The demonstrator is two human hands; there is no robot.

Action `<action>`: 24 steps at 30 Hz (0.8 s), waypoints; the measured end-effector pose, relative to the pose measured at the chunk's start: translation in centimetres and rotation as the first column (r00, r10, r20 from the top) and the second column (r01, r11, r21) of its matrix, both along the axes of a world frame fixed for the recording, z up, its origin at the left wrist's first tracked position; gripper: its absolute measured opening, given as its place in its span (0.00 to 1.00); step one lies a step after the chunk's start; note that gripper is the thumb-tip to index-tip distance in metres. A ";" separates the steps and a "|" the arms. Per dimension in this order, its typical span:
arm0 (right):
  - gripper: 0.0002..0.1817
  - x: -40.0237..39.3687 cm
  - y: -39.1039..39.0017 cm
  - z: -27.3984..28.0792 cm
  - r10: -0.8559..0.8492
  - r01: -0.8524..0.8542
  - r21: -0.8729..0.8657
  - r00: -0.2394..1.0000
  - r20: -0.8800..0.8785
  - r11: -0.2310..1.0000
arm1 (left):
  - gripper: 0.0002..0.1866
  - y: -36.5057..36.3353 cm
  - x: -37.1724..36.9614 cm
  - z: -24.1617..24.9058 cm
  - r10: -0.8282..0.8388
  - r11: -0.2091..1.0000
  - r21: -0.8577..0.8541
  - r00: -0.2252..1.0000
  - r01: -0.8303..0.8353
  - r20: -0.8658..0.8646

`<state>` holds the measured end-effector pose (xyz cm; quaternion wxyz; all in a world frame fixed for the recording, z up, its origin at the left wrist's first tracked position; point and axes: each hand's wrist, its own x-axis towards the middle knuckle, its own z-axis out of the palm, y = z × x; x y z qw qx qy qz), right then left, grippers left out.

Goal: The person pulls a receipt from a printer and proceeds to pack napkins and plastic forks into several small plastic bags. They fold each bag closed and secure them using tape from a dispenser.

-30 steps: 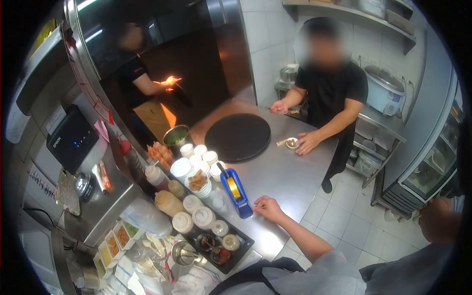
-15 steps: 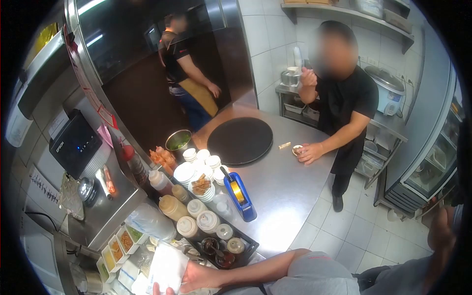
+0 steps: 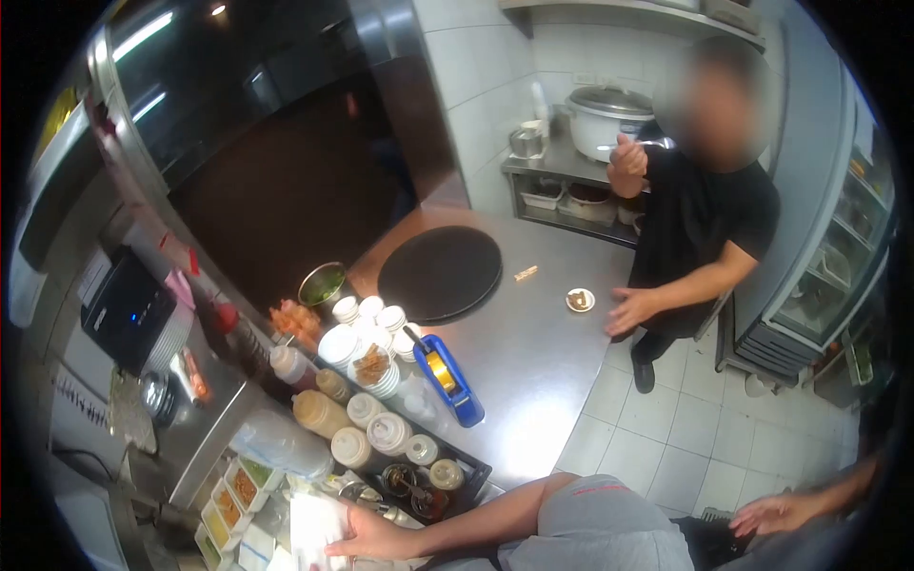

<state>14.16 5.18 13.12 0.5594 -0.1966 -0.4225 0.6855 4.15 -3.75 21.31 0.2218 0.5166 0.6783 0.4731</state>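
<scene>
My right hand (image 3: 376, 533) reaches in at the bottom from a grey sleeve and grips a folded white paper or cloth (image 3: 319, 533), its thumb across the surface. Of my left hand (image 3: 314, 567) at most a sliver shows at the bottom edge below the white item; its fingers are hidden. Beside the item are white trays of chopped food (image 3: 228, 506). Past my right wrist stands a black tray (image 3: 484, 471) with jars and sauce bottles (image 3: 388, 433).
A co-worker in black (image 3: 705, 219) holds a spoon (image 3: 657, 144) across the steel counter (image 3: 533, 362), near a small dish (image 3: 580, 300). Another person's hand (image 3: 771, 514) is spread at the lower right. Stacked cups, a blue tape dispenser (image 3: 446, 379) and a round black board (image 3: 440, 273) stand between.
The view has shifted right. The co-worker's hand has let go of the small dish. The person behind the pass has mostly gone from sight. Another person's spread hand has appeared at lower right.
</scene>
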 end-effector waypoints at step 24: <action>0.33 1.5 1.2 5.9 0.264 -0.339 0.260 0.922 0.283 0.904 | 0.21 1.6 -4.6 -2.4 0.186 0.881 0.461 0.974 -0.106 -0.132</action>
